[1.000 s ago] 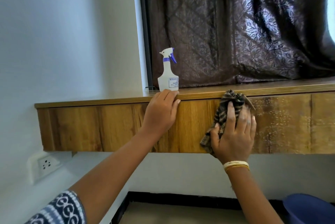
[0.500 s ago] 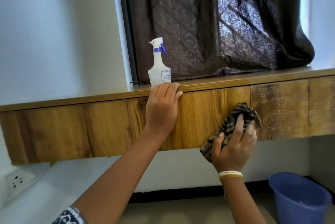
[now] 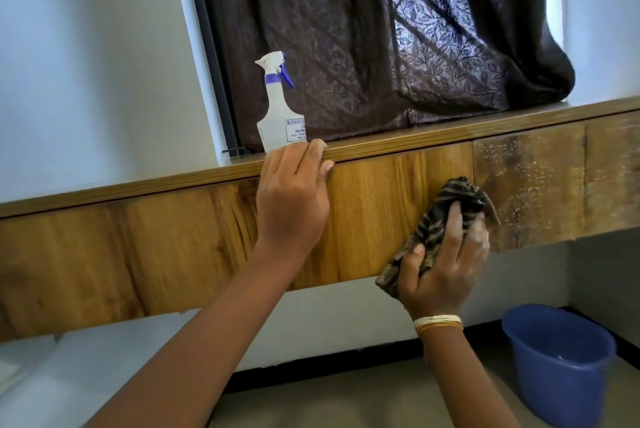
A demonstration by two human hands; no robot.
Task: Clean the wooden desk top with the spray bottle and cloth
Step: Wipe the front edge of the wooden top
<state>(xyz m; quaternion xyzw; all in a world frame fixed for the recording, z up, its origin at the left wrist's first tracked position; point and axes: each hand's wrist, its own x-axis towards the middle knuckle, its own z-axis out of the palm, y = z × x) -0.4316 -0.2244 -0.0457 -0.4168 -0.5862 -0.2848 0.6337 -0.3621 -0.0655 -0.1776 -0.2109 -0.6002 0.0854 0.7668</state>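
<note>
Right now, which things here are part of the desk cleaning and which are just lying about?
In use: cloth in right hand, spray bottle, wooden desk, left hand on its edge.
Lying about: blue bucket, curtain.

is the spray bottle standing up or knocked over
Upright. The spray bottle stands on its base on the desk top, nozzle at the top, just behind the left hand.
</note>
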